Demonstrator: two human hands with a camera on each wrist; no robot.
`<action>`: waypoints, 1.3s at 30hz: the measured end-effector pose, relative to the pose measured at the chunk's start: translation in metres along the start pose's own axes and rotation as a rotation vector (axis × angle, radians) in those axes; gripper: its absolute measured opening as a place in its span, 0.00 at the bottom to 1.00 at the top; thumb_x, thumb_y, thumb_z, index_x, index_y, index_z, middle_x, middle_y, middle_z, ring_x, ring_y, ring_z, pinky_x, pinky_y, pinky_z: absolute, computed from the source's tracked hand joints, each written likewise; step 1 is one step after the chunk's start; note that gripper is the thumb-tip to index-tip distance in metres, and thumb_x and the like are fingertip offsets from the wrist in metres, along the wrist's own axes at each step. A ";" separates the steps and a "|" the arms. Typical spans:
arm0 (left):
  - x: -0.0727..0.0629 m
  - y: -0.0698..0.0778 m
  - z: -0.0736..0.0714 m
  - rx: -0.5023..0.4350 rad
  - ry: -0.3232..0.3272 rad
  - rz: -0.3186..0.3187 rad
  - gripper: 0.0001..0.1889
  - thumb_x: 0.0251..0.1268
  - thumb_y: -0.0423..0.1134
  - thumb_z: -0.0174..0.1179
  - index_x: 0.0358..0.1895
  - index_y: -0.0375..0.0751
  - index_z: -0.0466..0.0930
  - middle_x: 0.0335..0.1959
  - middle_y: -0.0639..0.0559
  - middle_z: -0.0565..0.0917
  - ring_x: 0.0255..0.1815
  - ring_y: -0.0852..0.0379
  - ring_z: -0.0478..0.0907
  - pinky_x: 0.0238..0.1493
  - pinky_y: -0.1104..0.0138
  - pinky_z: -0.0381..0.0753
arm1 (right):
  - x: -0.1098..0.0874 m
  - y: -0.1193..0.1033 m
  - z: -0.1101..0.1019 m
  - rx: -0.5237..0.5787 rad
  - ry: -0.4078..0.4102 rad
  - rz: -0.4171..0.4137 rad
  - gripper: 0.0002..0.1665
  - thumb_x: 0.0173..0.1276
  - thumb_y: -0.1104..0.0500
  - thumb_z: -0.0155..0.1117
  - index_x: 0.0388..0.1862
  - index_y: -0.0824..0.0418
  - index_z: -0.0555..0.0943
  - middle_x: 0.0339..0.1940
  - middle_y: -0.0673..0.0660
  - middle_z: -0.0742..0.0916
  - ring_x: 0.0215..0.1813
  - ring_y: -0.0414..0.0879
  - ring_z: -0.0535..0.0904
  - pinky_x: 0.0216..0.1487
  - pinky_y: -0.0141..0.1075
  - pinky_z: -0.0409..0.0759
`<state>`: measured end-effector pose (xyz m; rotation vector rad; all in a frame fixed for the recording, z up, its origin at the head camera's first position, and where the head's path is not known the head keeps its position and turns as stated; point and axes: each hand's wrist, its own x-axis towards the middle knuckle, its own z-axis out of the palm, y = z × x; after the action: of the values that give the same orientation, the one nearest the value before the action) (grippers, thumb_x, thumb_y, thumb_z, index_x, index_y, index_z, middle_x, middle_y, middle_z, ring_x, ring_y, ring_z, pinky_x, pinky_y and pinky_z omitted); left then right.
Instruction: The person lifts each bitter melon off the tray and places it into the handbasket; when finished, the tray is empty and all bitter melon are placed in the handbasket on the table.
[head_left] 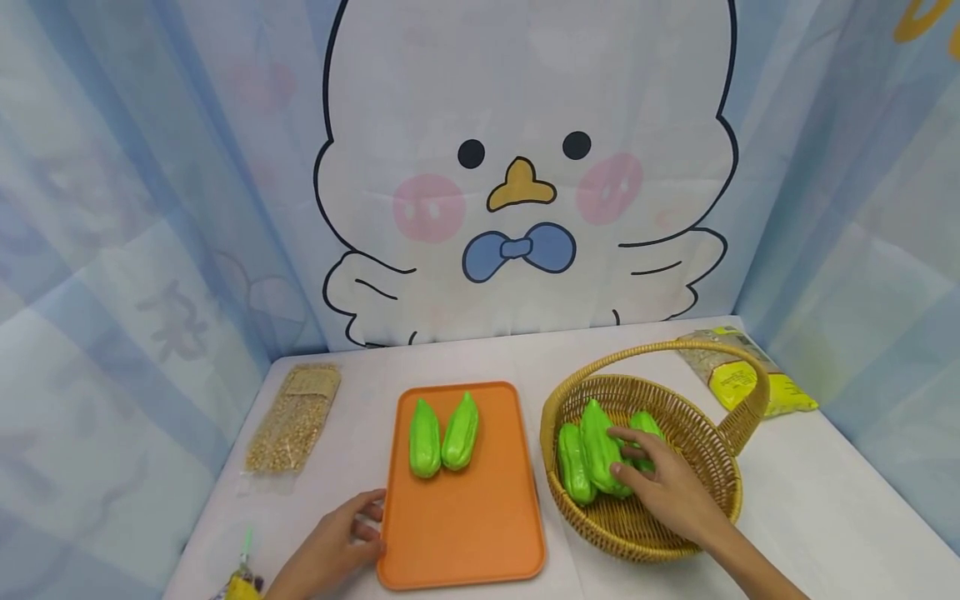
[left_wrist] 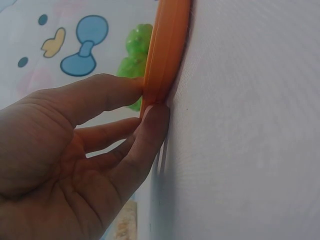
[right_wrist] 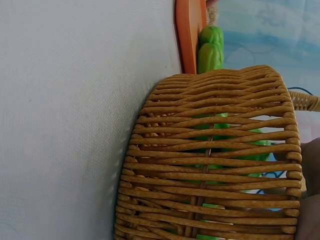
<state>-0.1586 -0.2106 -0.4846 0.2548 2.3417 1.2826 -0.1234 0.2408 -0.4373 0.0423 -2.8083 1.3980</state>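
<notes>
An orange tray (head_left: 465, 533) lies on the white table with two green bitter melons (head_left: 424, 440) on its far half. My left hand (head_left: 330, 546) is at the tray's near left edge; in the left wrist view thumb and fingertips hold the tray's rim (left_wrist: 167, 45). To the right stands a wicker basket (head_left: 723, 467) with several more green bitter melons (head_left: 573, 467) inside. My right hand (head_left: 667, 487) reaches over its near rim, fingers spread beside the uppermost bitter melon (head_left: 600, 442). The basket's wall (right_wrist: 215, 145) mostly hides that hand in the right wrist view.
At the left lies a clear bag of yellowish kernels (head_left: 292, 421). Behind the basket's right side is a yellow-labelled bag (head_left: 742, 375). The basket's tall handle (head_left: 675, 346) arches over it. A small yellow item (head_left: 242, 586) sits at the near left. Printed curtains surround the table.
</notes>
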 end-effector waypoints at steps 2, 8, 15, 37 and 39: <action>-0.001 0.000 0.000 0.000 0.000 0.004 0.35 0.58 0.32 0.68 0.68 0.26 0.65 0.45 0.48 0.79 0.40 0.52 0.80 0.41 0.58 0.82 | -0.001 -0.001 -0.001 -0.005 0.001 -0.006 0.34 0.73 0.47 0.61 0.73 0.57 0.67 0.70 0.67 0.70 0.65 0.64 0.72 0.54 0.50 0.79; -0.002 0.001 0.000 -0.008 -0.003 0.015 0.35 0.58 0.32 0.68 0.68 0.25 0.65 0.45 0.48 0.79 0.40 0.52 0.79 0.40 0.58 0.82 | -0.011 -0.014 -0.008 -0.038 0.066 -0.058 0.31 0.74 0.50 0.61 0.71 0.57 0.69 0.67 0.64 0.72 0.64 0.62 0.73 0.54 0.47 0.79; -0.004 -0.001 -0.001 -0.005 0.000 0.015 0.35 0.58 0.32 0.68 0.68 0.25 0.64 0.45 0.48 0.78 0.40 0.53 0.79 0.41 0.58 0.81 | -0.040 -0.069 -0.005 0.212 0.040 -0.238 0.26 0.73 0.56 0.62 0.69 0.53 0.71 0.66 0.54 0.74 0.63 0.51 0.75 0.55 0.36 0.78; 0.000 0.001 0.002 0.020 0.032 0.009 0.36 0.55 0.31 0.69 0.68 0.26 0.65 0.45 0.48 0.78 0.40 0.53 0.80 0.39 0.59 0.82 | 0.043 -0.093 0.141 0.368 -0.033 -0.018 0.30 0.67 0.51 0.67 0.68 0.45 0.74 0.74 0.57 0.68 0.69 0.61 0.67 0.61 0.63 0.68; -0.001 0.000 0.003 0.022 0.032 0.016 0.36 0.55 0.30 0.69 0.68 0.26 0.65 0.45 0.48 0.78 0.40 0.53 0.79 0.39 0.60 0.82 | 0.052 -0.089 0.149 0.375 -0.019 -0.015 0.30 0.67 0.54 0.67 0.68 0.49 0.74 0.74 0.59 0.68 0.69 0.65 0.67 0.61 0.64 0.68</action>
<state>-0.1570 -0.2087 -0.4853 0.2625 2.3868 1.2778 -0.1721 0.0672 -0.4552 0.0770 -2.5104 1.9054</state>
